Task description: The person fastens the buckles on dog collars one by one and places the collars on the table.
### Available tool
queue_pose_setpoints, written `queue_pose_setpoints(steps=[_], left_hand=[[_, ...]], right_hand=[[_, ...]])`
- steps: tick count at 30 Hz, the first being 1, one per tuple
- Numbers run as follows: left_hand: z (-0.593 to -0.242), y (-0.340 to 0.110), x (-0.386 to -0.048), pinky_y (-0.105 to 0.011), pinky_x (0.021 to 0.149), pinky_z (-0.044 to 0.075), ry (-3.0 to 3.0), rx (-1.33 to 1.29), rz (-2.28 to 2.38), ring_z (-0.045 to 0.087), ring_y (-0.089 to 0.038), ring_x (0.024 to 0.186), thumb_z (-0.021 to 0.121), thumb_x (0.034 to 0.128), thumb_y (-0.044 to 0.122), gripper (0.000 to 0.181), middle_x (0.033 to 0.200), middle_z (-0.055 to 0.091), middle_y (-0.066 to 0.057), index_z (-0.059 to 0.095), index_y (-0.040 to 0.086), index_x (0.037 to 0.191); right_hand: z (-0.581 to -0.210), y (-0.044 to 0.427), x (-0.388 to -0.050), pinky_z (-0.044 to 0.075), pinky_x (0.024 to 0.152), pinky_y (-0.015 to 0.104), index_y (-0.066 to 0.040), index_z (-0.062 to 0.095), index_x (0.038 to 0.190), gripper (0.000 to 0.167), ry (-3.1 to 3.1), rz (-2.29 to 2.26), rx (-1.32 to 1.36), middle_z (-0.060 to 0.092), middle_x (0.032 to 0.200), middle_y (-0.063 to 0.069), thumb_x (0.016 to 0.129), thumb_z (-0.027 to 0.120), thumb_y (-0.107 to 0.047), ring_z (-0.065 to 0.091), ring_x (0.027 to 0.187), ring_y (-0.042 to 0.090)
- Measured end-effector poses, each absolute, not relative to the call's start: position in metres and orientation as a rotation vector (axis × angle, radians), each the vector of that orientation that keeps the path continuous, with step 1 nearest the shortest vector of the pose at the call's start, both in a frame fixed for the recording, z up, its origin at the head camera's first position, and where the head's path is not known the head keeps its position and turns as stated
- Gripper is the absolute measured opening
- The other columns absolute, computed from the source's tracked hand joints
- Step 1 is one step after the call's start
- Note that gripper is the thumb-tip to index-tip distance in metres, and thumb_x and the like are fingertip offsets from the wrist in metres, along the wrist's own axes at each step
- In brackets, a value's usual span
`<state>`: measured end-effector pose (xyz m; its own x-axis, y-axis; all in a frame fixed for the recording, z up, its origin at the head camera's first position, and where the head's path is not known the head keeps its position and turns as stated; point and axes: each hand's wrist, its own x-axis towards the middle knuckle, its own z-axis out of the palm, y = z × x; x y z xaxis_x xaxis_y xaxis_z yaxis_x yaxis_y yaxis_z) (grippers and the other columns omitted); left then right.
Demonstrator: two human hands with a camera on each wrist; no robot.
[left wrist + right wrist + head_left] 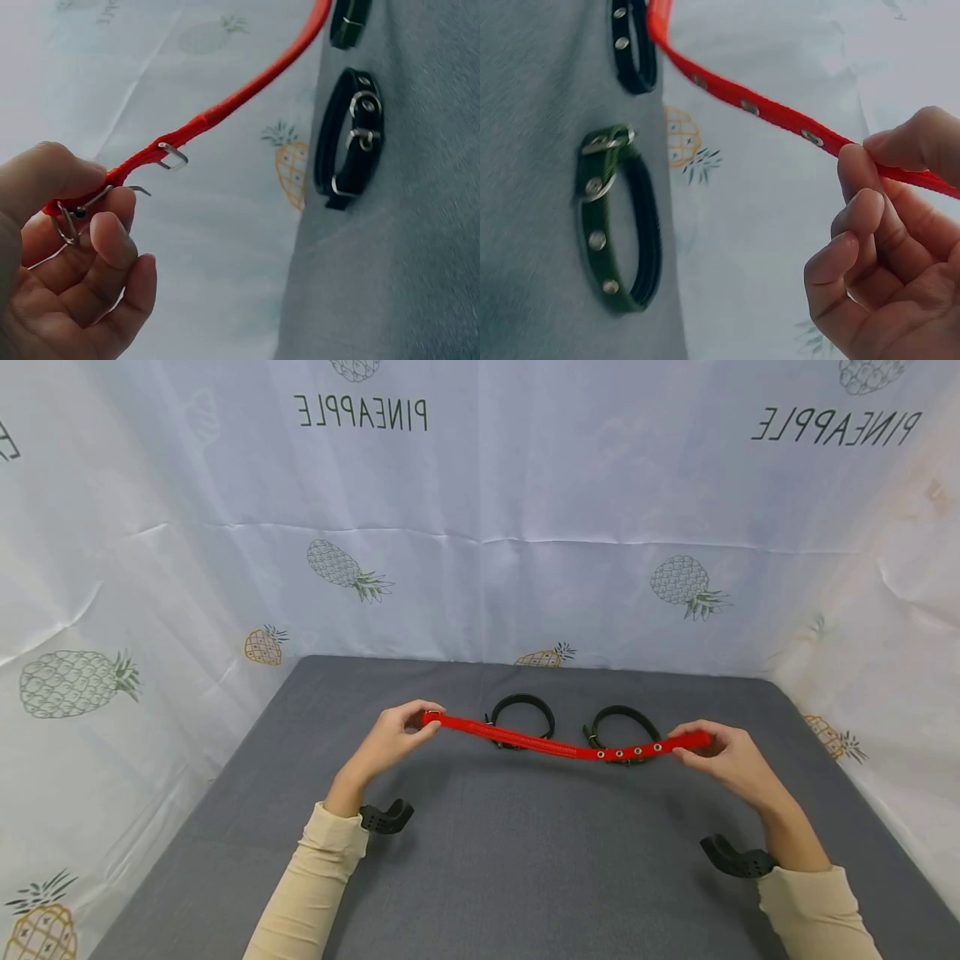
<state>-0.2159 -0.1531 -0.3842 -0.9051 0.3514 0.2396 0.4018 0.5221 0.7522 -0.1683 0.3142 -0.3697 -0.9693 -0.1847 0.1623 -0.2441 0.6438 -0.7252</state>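
Note:
A red pet collar (517, 739) is stretched out between both hands above the table, sagging slightly in the middle. My left hand (393, 735) pinches its buckle end; the metal buckle (94, 201) and a metal loop (174, 156) show in the left wrist view. My right hand (723, 756) pinches the strap near its other end, where metal eyelets (750, 107) line the band. Behind the red collar, a black collar (553, 717) and a dark green collar (596, 225) stand on the table, each fastened into a ring.
The grey table (525, 877) reaches back to a white curtain (480, 602) printed with pineapples, which also hangs along both sides. A black curved band piece (387, 817) juts from the left wrist, and another band piece (738, 858) from the right wrist.

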Motion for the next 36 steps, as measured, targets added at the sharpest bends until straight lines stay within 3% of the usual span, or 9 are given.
queue_pose_setpoints(steps=[6,11,17,22,27,31,36], left_hand=[[-0.381,-0.145,-0.216,-0.026,0.074,0.051,-2.634,-0.700,-1.367,0.065,-0.021,0.086,0.065,0.0926,0.014,0.026,0.089,0.063,-0.013,0.065,0.005,0.117],[-0.375,-0.139,-0.214,-0.024,0.071,0.049,-2.584,-0.739,-1.428,0.063,-0.017,0.083,0.066,0.0913,0.012,0.029,0.087,0.060,-0.011,0.064,0.004,0.119],[-0.367,-0.130,-0.211,-0.025,0.069,0.047,-2.559,-0.777,-1.545,0.061,-0.013,0.082,0.064,0.0925,0.012,0.031,0.092,0.061,-0.012,0.063,0.004,0.122],[-0.364,-0.120,-0.210,-0.026,0.080,0.053,-2.488,-0.829,-1.595,0.064,-0.010,0.089,0.062,0.0931,0.009,0.029,0.100,0.064,-0.013,0.064,0.004,0.122],[-0.365,-0.109,-0.211,-0.020,0.078,0.051,-2.363,-0.904,-1.642,0.059,-0.008,0.084,0.061,0.0929,0.003,0.028,0.098,0.063,-0.016,0.064,0.001,0.121],[-0.365,-0.100,-0.211,-0.017,0.076,0.048,-2.294,-0.937,-1.686,0.054,-0.009,0.083,0.059,0.0938,0.004,0.028,0.101,0.063,-0.018,0.064,-0.001,0.122],[-0.365,-0.089,-0.211,-0.023,0.079,0.052,-2.259,-0.974,-1.691,0.056,-0.009,0.086,0.060,0.0947,0.009,0.027,0.104,0.062,-0.018,0.065,-0.002,0.119]], right_hand=[[-0.367,0.304,-0.171,0.047,0.061,0.022,0.002,0.064,0.108,0.020,-2.706,1.257,0.390,0.063,0.082,-0.029,0.091,0.066,-0.010,0.060,0.067,0.001],[-0.360,0.292,-0.174,0.048,0.061,0.020,0.004,0.063,0.108,0.021,-2.660,1.268,0.474,0.063,0.085,-0.028,0.091,0.065,-0.006,0.060,0.069,-0.001],[-0.352,0.273,-0.179,0.046,0.057,0.019,0.002,0.067,0.106,0.019,-2.616,1.211,0.553,0.060,0.083,-0.031,0.088,0.067,-0.004,0.058,0.067,-0.005],[-0.349,0.256,-0.183,0.047,0.058,0.019,0.003,0.068,0.104,0.018,-2.592,1.228,0.567,0.060,0.083,-0.034,0.088,0.068,-0.004,0.058,0.069,-0.008],[-0.348,0.241,-0.187,0.048,0.059,0.021,0.003,0.068,0.103,0.016,-2.571,1.268,0.599,0.059,0.085,-0.034,0.088,0.068,-0.004,0.058,0.068,-0.005],[-0.349,0.231,-0.190,0.049,0.060,0.021,0.001,0.070,0.101,0.015,-2.521,1.292,0.657,0.060,0.087,-0.029,0.088,0.068,-0.004,0.058,0.068,-0.003],[-0.349,0.216,-0.191,0.049,0.064,0.018,0.000,0.071,0.100,0.014,-2.467,1.319,0.700,0.064,0.088,-0.008,0.087,0.069,-0.005,0.059,0.073,-0.004]])
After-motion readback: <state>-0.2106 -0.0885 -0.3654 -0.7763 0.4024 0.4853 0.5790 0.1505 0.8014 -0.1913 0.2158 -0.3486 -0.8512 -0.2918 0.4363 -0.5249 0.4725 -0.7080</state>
